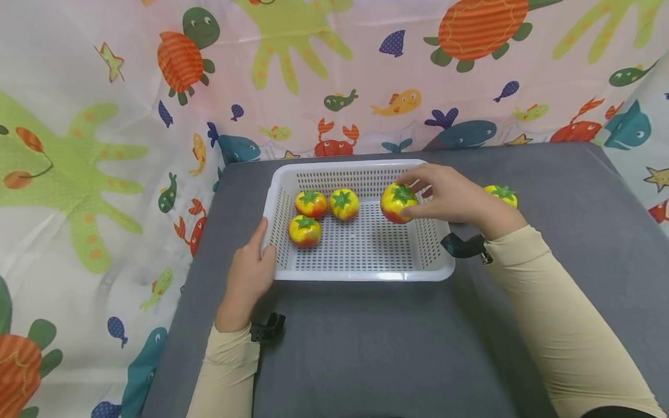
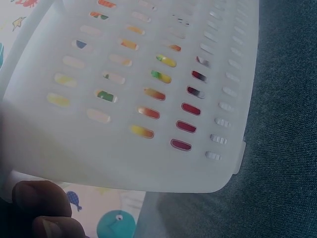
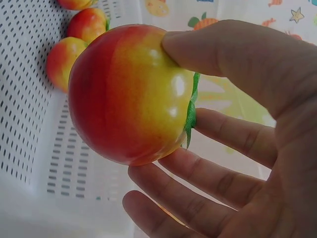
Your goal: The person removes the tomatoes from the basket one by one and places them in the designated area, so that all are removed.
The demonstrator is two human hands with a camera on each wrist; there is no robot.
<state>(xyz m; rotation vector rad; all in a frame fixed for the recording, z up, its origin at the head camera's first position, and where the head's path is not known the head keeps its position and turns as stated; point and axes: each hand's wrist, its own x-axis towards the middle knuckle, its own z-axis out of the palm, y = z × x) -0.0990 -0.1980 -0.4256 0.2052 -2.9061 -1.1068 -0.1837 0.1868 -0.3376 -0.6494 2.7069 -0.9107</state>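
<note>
My right hand (image 1: 453,196) holds a yellow and red tomato (image 1: 395,204) with a green leafy top, above the right part of a white perforated plastic basket (image 1: 366,276). In the right wrist view, the thumb presses one side of this tomato (image 3: 126,99) and fingertips touch the other. Three similar tomatoes sit grouped in the basket's left part: one at the back left (image 1: 308,206), another beside it (image 1: 345,206), and one in front (image 1: 303,234). My left hand (image 1: 248,277) grips the basket's left rim near its front corner; only some fingertips (image 2: 42,198) show in the left wrist view.
Another yellow tomato (image 1: 506,201) lies on the dark grey table (image 1: 355,348) right of the basket, partly hidden behind my right hand. A curtain (image 1: 366,69) printed with sea animals hangs along the table's back and sides.
</note>
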